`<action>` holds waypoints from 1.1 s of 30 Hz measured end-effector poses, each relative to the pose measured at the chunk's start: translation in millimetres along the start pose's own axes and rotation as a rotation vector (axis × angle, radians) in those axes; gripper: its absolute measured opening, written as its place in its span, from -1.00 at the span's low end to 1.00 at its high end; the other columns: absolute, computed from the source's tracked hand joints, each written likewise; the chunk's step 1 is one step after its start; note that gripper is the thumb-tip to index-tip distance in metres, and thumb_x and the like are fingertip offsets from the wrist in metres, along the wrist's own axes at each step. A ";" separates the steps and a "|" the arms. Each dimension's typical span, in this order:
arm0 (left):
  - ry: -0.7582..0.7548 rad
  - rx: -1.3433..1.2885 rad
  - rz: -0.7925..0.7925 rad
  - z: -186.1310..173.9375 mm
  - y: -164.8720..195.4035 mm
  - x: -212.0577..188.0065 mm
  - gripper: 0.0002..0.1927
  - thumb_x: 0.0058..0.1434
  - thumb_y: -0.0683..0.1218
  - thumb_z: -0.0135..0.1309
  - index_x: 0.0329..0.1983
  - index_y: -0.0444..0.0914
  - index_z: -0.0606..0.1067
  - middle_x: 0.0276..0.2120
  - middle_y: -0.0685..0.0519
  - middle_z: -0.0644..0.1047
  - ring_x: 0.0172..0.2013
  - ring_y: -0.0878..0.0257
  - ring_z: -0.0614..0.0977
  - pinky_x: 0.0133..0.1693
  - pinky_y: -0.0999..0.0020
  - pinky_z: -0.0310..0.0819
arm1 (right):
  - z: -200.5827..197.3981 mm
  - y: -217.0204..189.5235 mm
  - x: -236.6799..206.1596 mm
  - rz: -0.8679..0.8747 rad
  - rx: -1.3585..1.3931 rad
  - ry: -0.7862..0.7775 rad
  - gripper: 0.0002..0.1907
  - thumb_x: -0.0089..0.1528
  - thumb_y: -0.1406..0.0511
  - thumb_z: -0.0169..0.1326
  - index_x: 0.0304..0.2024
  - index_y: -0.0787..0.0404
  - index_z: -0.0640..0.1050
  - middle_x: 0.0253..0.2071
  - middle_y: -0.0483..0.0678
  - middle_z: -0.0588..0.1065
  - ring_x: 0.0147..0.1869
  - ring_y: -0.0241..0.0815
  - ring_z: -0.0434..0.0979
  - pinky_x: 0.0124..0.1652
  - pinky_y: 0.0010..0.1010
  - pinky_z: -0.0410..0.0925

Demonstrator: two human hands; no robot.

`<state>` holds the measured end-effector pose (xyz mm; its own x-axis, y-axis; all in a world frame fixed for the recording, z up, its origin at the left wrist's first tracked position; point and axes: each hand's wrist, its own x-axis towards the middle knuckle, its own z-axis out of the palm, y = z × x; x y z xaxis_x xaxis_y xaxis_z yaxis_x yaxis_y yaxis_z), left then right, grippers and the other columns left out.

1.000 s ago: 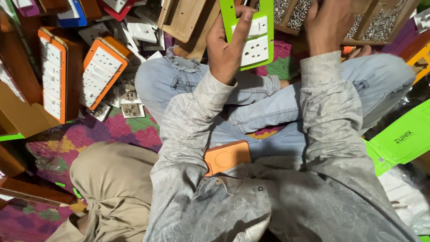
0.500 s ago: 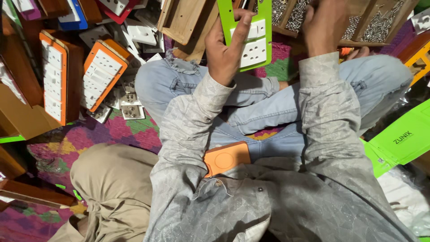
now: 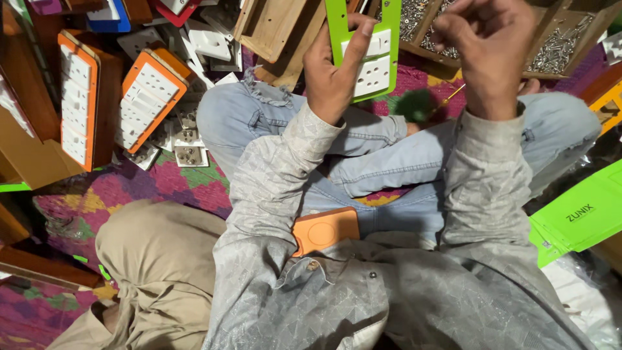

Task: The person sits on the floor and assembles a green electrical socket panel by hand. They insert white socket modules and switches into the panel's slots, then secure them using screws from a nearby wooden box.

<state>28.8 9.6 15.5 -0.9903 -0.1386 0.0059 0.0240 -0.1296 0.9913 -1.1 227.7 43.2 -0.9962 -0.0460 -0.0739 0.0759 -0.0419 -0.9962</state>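
Orange, a small flat device (image 3: 326, 230) lies in the person's lap. Beyond it the left hand (image 3: 330, 78) clasps a green switch panel (image 3: 366, 48) upright over the knees — two white sockets are fitted. The right hand (image 3: 489, 45) is curled shut; whether it holds anything I cannot tell. Past both, wooden trays of screws (image 3: 557, 48) — fastening looks unfinished.

Patterned mat (image 3: 84, 204) under switch boards (image 3: 146, 97)

Both arms raised fwd, sleeves grey. Left hand (image 3: 332, 76) gripping, thumb up. Right hand (image 3: 487, 46) curled, fingers pinched, back to camera.
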 end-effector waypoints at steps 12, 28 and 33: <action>-0.022 -0.028 -0.017 3.4 -7.4 0.4 -0.73 0.48 0.01 0.08 0.01 -0.29 0.53 -0.27 0.08 0.65 -0.27 0.40 0.67 -0.21 0.47 0.60 | 18.8 9.5 -14.0 -0.175 -0.072 -0.223 -0.96 0.48 0.61 0.17 -0.07 0.49 0.59 -0.13 0.07 0.56 -0.11 -0.24 0.64 -0.07 -0.51 0.54; -0.016 0.179 0.177 2.9 -13.2 -0.6 -0.78 0.50 -0.07 0.08 0.06 -0.30 0.53 -0.15 0.01 0.66 -0.22 0.27 0.71 -0.10 0.37 0.60 | 47.0 -2.8 -14.4 -0.069 -0.013 -0.209 -0.86 0.39 0.50 0.31 -0.10 0.43 0.57 0.04 -0.10 0.46 0.00 -0.34 0.54 0.03 -0.56 0.44; -0.046 0.262 0.241 2.4 -13.0 0.6 -0.80 0.47 -0.10 0.09 0.05 -0.30 0.52 -0.15 -0.02 0.64 -0.18 0.21 0.72 -0.10 0.36 0.59 | 41.8 11.7 -17.1 -0.024 0.038 -0.152 -0.86 0.39 0.49 0.31 -0.11 0.39 0.56 -0.07 -0.11 0.50 -0.08 -0.37 0.53 -0.03 -0.58 0.43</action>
<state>27.5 13.6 2.9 -0.9658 -0.0889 0.2435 0.2276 0.1588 0.9607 18.6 186.3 34.7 -0.9801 -0.1948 -0.0395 0.0565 -0.0828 -0.9950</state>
